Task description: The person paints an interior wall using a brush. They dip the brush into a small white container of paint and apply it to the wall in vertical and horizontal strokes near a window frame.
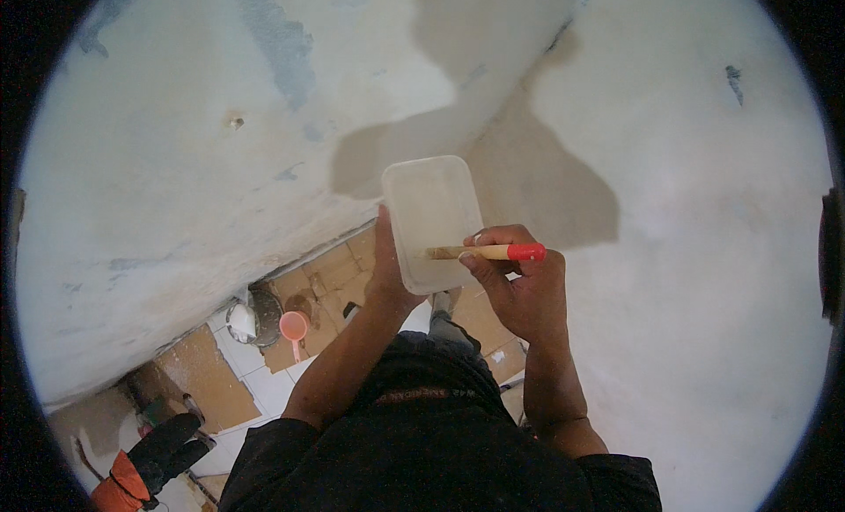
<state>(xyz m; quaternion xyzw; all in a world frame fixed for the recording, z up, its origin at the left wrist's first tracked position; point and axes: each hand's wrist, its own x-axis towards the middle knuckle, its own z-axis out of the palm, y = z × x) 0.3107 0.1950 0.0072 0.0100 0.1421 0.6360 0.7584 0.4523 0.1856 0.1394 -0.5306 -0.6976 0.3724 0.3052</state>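
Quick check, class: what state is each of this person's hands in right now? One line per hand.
Left hand: holding the pale rectangular container.
Right hand: closed around the red-ended brush.

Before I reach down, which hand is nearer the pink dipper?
Left. Your left hand, holding the tub, is right of the dipper; your right hand, gripping the brush, is farther right.

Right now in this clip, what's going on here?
A person stands facing patchy pale walls. The left hand holds up a whitish plastic tub, while the right hand grips a brush with a red-ended wooden handle. The bristles are over the tub's inside; whether they touch what's in it is hard to tell. Below, to the left, a pink dipper sits beside a dark round container.
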